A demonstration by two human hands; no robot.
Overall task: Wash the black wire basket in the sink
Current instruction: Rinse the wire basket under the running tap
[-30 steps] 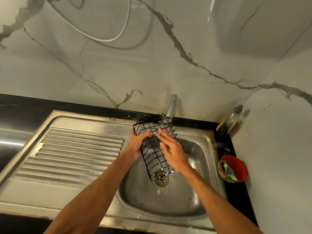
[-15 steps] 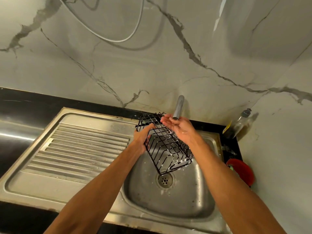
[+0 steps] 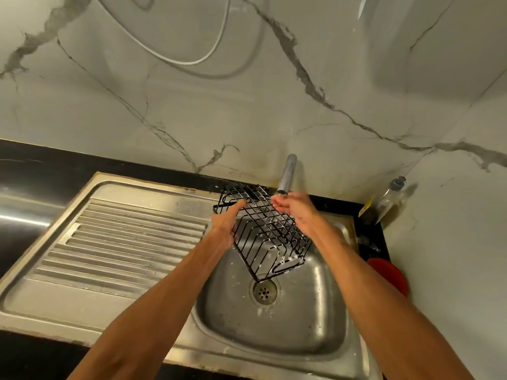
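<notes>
Left grip [image 3: 226,224] clamped, fingers curled, on left edge of black wire basket [image 3: 264,234]. Basket held tilted over sink [image 3: 310,325] bowl, above drain [image 3: 264,292], w/ suds on low end. Right grip [image 3: 295,212] loose, fingers apart, cupped under tap [image 3: 286,174] spout, just over basket's top side.

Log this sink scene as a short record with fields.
item: black wire basket, tilted, held above the sink basin, suds on its lower end
left: left hand grips the basket's left edge
right: right hand, fingers loosely extended just below the tap spout, over the basket
water: too blurred to tell
beside sink: pump bottle, red tub
</notes>
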